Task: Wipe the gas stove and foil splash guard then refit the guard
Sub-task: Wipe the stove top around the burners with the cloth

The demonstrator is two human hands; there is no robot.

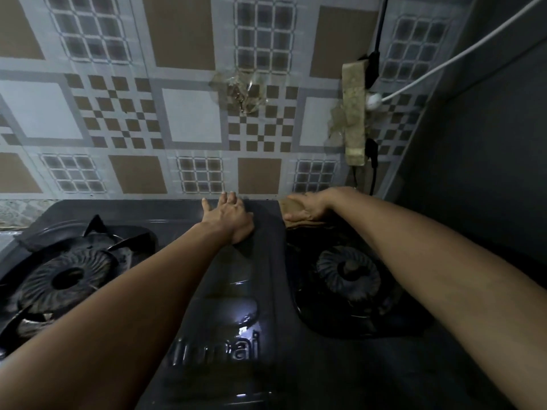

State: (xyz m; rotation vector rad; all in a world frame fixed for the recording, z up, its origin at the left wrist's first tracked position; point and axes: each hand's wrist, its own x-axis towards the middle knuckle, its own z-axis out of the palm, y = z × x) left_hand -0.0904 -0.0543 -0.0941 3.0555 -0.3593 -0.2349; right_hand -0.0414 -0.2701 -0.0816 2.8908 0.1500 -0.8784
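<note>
A white cable (461,53) and black cable (381,22) cross the wall.

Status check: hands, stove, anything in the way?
Left hand flat on the stove top, rear centre. Right hand gripping a brown cloth at the back edge. Black cable hangs just behind.

Dim, flat light overall, colours muted. The patterned foil splash guard (189,113) is lit best; the gas stove (236,291) is nearly black, with small glare spots seen at its front centre. Right wall sunk in shadow. Wide-angle bending at edges, slight softness and noise.
</note>
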